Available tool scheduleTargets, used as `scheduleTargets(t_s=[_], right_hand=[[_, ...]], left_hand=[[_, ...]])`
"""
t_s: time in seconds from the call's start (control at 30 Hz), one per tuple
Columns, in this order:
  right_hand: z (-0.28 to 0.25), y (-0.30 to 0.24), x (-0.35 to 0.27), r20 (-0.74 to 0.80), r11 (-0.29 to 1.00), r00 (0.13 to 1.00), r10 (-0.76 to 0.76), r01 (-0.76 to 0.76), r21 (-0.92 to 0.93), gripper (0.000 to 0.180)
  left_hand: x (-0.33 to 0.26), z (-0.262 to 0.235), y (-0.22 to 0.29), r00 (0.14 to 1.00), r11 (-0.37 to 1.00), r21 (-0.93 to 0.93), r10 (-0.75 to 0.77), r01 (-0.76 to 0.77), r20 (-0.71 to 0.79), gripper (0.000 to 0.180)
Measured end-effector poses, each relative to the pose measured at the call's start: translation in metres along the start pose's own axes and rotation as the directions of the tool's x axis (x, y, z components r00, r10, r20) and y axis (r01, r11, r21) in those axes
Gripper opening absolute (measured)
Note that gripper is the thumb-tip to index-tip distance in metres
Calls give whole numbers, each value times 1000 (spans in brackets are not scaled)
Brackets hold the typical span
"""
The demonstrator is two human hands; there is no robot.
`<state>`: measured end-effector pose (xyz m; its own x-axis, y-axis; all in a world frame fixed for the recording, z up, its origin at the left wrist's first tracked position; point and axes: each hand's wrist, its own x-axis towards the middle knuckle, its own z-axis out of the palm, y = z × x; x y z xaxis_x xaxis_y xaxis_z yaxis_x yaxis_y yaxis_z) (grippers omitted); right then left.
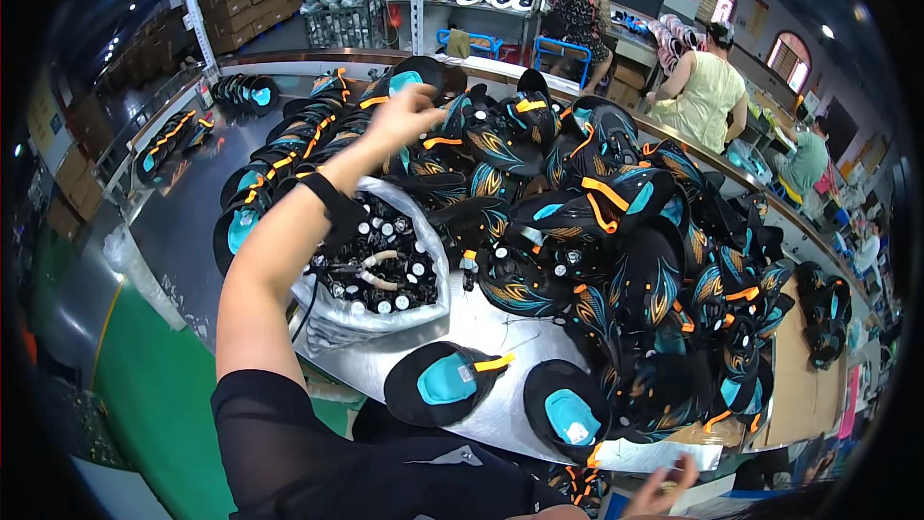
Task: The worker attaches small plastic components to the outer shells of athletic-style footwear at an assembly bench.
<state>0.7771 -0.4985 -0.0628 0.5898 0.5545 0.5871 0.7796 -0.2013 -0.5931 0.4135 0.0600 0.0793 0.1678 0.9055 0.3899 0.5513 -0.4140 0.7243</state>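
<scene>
My left hand (404, 120) is stretched far over the table above a heap of black shoe uppers (505, 140) with teal linings, orange pull loops and orange-blue patterns. Its fingers are apart, and I see nothing held in them. A black band circles that wrist. Low at the picture's edge, my right hand (662, 493) shows only in part, its fingers spread, near the table's front edge. Under my left forearm stands a clear plastic bag (438, 303) full of small black parts with white round faces; pliers (380, 270) with pale handles lie on them. One upper (446, 385) rests alone nearby, beside another (568, 414).
Rows of stacked uppers (279, 159) line the metal table (178, 231) on the left. Brown cardboard (804, 376) lies at the right. Beyond the table's raised far edge, a person in yellow (703, 101) and others are at benches. Cartons (250, 0) are piled at the back left.
</scene>
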Motion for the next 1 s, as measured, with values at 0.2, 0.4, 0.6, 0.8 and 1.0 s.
scheduleTargets(t_s=[0.2,0.4,0.6,0.8,1.0], right_hand=[[126,-51,30,302,945,895,-328,314,97,44],[148,-19,80,201,959,952,-231,188,210,20],[144,-3,81,253,953,921,-296,264,151,19],[153,6,93,250,906,876,-413,368,209,31],[154,8,116,226,922,894,-387,380,75,49]], left_hand=[[73,-42,-156,917,894,237,-332,381,-221,127],[113,-24,-203,942,853,400,-300,335,-149,144],[114,6,-180,966,910,323,-247,260,-83,76],[80,52,-159,877,835,528,-363,155,316,90],[16,132,-17,755,941,250,-333,228,565,75]])
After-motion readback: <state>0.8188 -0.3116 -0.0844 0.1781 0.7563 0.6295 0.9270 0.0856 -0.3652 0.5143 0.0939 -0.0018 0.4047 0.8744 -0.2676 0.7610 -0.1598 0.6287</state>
